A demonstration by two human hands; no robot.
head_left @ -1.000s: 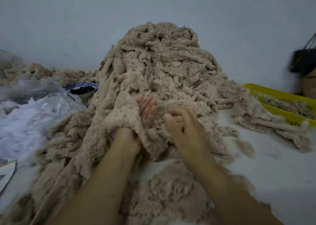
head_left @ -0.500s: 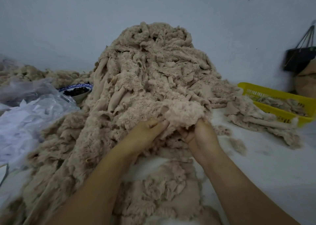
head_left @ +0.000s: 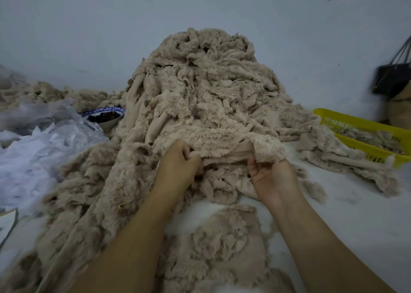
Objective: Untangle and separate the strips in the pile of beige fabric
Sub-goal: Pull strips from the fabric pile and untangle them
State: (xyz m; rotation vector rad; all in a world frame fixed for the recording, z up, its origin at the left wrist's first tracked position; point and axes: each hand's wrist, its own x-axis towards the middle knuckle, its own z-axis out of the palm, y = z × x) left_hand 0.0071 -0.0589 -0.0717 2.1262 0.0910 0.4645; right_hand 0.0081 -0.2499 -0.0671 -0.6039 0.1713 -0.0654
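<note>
While the left hand (head_left: 178, 163) and right hand (head_left: 271, 177) each clutch one fleecy strip (head_left: 222, 146) stretched between them at the foot of the pile (head_left: 200, 81) heaped against the bench's (head_left: 344, 215) far edge, a hard tug could, I reckon, drag tangled neighbours down.

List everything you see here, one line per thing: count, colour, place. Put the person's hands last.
pile of beige fabric: one, beige, heaped mid-table against the wall
beige strip: one, beige, stretched between both hands at the pile's foot
yellow basket: one, yellow, far right, beige scraps inside
bowl: one, blue-and-white rim, dark contents, left of the pile
plastic bag: one, clear, white scraps inside, left edge
dark bag: one, black, at the right edge by the wall
table: one, white, under it all
left hand: one, grips the strip's left end
right hand: one, pinches the strip's right end
</note>
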